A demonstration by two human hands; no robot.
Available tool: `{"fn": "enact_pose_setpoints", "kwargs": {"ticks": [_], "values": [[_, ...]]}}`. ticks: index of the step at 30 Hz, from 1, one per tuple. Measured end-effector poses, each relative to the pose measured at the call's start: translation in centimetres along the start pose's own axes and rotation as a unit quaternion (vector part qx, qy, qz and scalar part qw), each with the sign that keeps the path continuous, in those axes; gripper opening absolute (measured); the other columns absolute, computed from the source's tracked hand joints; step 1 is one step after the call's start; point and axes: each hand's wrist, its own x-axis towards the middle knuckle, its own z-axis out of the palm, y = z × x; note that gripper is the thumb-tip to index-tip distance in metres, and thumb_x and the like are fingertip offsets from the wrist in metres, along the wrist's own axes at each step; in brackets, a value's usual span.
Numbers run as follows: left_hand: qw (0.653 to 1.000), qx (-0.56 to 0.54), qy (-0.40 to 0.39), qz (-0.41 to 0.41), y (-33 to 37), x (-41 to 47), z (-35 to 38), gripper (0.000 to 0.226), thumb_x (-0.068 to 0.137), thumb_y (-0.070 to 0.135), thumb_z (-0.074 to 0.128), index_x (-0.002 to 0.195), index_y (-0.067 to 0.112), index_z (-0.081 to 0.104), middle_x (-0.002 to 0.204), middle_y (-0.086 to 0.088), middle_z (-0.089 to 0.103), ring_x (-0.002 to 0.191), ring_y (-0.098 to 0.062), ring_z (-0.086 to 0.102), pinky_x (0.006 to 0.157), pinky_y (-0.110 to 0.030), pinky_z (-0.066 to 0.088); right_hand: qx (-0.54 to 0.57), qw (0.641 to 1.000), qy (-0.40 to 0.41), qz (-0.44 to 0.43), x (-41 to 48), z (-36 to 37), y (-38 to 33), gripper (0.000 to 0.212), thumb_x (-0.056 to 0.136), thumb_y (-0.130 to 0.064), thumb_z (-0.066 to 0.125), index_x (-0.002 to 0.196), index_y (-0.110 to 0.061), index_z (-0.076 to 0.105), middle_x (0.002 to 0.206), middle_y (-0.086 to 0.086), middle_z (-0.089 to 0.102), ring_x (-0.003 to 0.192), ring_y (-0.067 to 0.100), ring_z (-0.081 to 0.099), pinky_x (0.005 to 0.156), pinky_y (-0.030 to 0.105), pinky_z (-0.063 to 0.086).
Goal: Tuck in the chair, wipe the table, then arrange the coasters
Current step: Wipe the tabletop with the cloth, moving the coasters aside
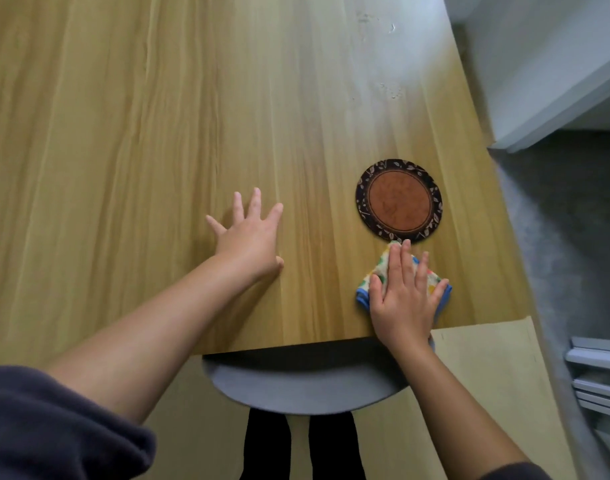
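A light wooden table (158, 133) fills most of the view. A round coaster (399, 201), brown in the middle with a dark leaf-patterned rim, lies near the table's right edge. Just in front of it my right hand (405, 299) presses flat on a folded cloth (431, 280) with coloured dots and a blue border; the cloth's tip touches the coaster's rim. My left hand (251, 237) rests flat on the bare tabletop with its fingers spread, left of the coaster. A grey chair seat (303, 386) shows under the table's near edge.
The table's right edge runs diagonally beside grey carpet (566, 254). A white cabinet or wall (539, 81) stands at the top right. Grey slatted shelving (598, 375) sits at the lower right. My dark trouser legs (302, 448) show below the chair seat.
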Motion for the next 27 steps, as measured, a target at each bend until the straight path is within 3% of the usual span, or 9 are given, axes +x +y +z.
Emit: {"fn": "enact_pose_setpoints", "kwargs": {"ticks": [8,15,22,27], "values": [[0.991,-0.046,0.114,0.045,6.5,1.5,0.8,0.081,0.086,0.05,0.06,0.149,0.017,0.021,0.159,-0.012,0.012,0.146,-0.03,0.009,0.118,-0.049,0.013,0.019,0.997,0.019,0.075,1.7,-0.3,4.0,0.07,0.094,-0.052,0.014,0.157,-0.024,0.003,0.164,-0.007,-0.003,0.151,0.025,-0.005,0.114,0.064,-0.004],[0.98,-0.033,0.193,0.032,12.4,4.9,0.0,0.079,0.082,0.061,0.058,0.141,0.014,0.034,0.143,-0.01,0.037,0.131,-0.028,0.034,0.103,-0.045,0.033,0.024,0.992,0.025,0.12,4.6,-1.2,9.5,0.066,0.099,-0.049,0.022,0.157,-0.024,0.004,0.165,-0.007,-0.004,0.151,0.025,-0.006,0.114,0.065,-0.003],[0.98,-0.002,0.191,-0.054,16.4,7.2,-0.3,0.074,0.072,0.07,0.062,0.119,0.015,0.051,0.124,-0.007,0.045,0.117,-0.026,0.041,0.095,-0.041,0.035,0.008,0.995,0.024,0.094,7.6,-2.0,12.3,0.066,0.099,-0.049,0.02,0.157,-0.024,0.001,0.165,-0.006,-0.006,0.151,0.025,-0.006,0.114,0.064,-0.003],[0.977,-0.09,0.169,-0.097,17.3,8.2,-0.7,0.077,0.065,0.056,0.078,0.122,0.018,0.044,0.126,-0.005,0.044,0.12,-0.025,0.041,0.096,-0.042,0.034,0.001,0.998,0.022,0.051,9.9,-2.6,13.2,0.068,0.096,-0.05,0.015,0.157,-0.023,0.001,0.165,-0.004,-0.005,0.151,0.026,-0.005,0.114,0.063,-0.002]]}}
